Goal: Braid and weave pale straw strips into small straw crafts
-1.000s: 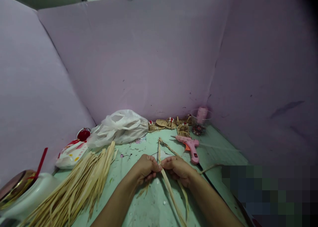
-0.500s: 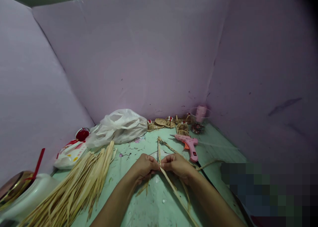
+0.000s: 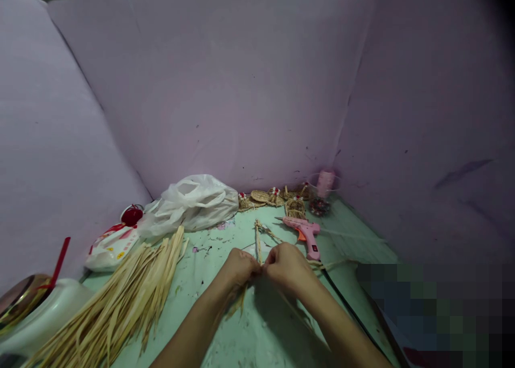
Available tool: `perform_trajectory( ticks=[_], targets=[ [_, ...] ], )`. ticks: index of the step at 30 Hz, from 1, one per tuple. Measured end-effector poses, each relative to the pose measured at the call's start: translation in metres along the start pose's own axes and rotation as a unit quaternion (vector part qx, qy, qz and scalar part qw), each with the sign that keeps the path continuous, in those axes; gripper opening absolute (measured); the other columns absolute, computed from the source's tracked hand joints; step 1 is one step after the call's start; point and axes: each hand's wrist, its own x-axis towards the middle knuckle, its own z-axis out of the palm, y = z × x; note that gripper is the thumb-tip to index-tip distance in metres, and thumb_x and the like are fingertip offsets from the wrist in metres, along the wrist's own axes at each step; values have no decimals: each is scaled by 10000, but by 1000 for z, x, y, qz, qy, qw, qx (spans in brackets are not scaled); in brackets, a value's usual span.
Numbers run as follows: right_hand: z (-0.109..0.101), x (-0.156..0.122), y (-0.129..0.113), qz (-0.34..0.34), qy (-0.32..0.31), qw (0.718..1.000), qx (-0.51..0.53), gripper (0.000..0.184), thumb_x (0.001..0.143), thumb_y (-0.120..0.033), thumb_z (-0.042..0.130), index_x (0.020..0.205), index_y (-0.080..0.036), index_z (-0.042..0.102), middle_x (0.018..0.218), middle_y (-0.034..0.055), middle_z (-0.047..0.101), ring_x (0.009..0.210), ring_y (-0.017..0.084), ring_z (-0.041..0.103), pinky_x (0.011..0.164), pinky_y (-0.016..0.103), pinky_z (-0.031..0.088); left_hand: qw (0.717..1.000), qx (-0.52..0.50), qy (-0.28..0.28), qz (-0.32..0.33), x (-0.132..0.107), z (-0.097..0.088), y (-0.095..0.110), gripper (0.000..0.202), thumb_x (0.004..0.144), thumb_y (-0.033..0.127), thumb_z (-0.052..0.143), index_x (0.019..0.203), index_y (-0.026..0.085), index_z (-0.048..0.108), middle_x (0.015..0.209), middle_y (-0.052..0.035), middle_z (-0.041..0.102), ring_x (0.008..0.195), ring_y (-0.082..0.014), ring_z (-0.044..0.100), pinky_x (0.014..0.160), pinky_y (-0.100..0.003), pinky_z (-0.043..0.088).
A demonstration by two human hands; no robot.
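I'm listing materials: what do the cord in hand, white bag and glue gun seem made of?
Cord: probably dried plant fibre; matte, straw-coloured, twisted-looking. White bag: likely thin plastic; soft sheen, crinkled, slightly translucent. Glue gun: apparently smooth plastic; evenly pink, moulded-looking.

Right hand (image 3: pixel 286 266) turned further over, more of its back showing, hiding more of slanting cord (image 3: pixel 273 235) just beyond. Pale strand on its near side gone from view; shadow (image 3: pixel 273 303) there broader.

Glue gun (image 3: pixel 309 229) obstacle beyond right fingers (image 3: pixel 271 267)
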Motion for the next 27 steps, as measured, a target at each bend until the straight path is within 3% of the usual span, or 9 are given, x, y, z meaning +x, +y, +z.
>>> perform_trajectory(
  ticks=[4, 6, 11, 14, 17, 19, 21, 23, 27],
  targets=[
    [6, -12, -12, -44, 19, 998, -50, 132, 579, -259, 594, 593, -158, 677, 649, 148, 653, 572, 201, 545, 485, 274, 236, 994, -25, -7, -109, -3, -4, 3, 145, 443, 131, 416, 353, 171, 310, 285, 49, 268, 281, -23, 149, 350, -209, 30],
    [10, -17, -18, -50, 20, 996, -72, 157, 604, -272, 582, 617, -149, 679, 675, 171, 652, 578, 214, 555, 486, 279, 232, 990, -45, -29, -130, -3, -8, 3, 136, 449, 149, 424, 364, 167, 321, 296, 49, 281, 282, -17, 133, 349, -205, 12],
    [10, -19, -19, -70, -17, 994, -81, 134, 600, -175, 553, 620, -157, 683, 658, 145, 648, 565, 194, 549, 484, 271, 238, 998, -31, -52, -25, 0, -19, -1, 89, 427, 148, 482, 400, 149, 397, 325, 62, 308, 312, -18, 201, 350, -192, 62],
    [3, -7, -8, -71, -50, 996, -5, 105, 594, -198, 561, 552, -172, 653, 555, 76, 608, 527, 160, 519, 473, 254, 252, 997, 7, -82, -6, 1, -29, -3, 82, 449, 193, 531, 461, 130, 481, 333, 67, 328, 318, -19, 204, 356, -192, 82],
    [1, 5, 1, -9, -30, 986, 165, 118, 636, -245, 536, 586, -163, 605, 552, 40, 580, 511, 133, 503, 479, 236, 307, 995, 16, -103, -8, 2, -38, -3, 110, 475, 230, 547, 500, 135, 497, 346, 74, 340, 317, -19, 190, 358, -196, 76],
    [6, 8, 1, 51, -74, 949, 303, 102, 656, -230, 503, 611, -158, 559, 575, 30, 572, 504, 115, 505, 495, 225, 353, 994, 9, -112, -8, 3, -40, -4, 120, 477, 239, 553, 510, 137, 499, 358, 76, 348, 326, -20, 198, 360, -192, 82],
    [14, 5, -2, 98, -162, 895, 403, 88, 660, -205, 476, 596, -158, 513, 553, 17, 549, 477, 103, 501, 505, 226, 390, 993, 3, -118, -6, 4, -41, -5, 125, 475, 243, 554, 518, 136, 508, 360, 77, 346, 333, -23, 209, 362, -189, 97],
    [22, 1, -7, 119, -212, 862, 444, 92, 652, -175, 454, 568, -156, 488, 516, 4, 522, 443, 92, 487, 503, 230, 408, 993, 5, -121, -3, 4, -40, -6, 123, 479, 245, 545, 525, 134, 518, 358, 76, 344, 334, -26, 209, 366, -190, 107],
    [30, -3, -9, 125, -179, 879, 424, 149, 636, -145, 439, 492, -143, 478, 424, -24, 432, 340, 48, 348, 369, 178, 263, 991, 38, -126, 38, 5, -38, -7, 95, 472, 208, 507, 503, 121, 528, 375, 57, 368, 355, -32, 227, 385, -194, 128]
  ],
)
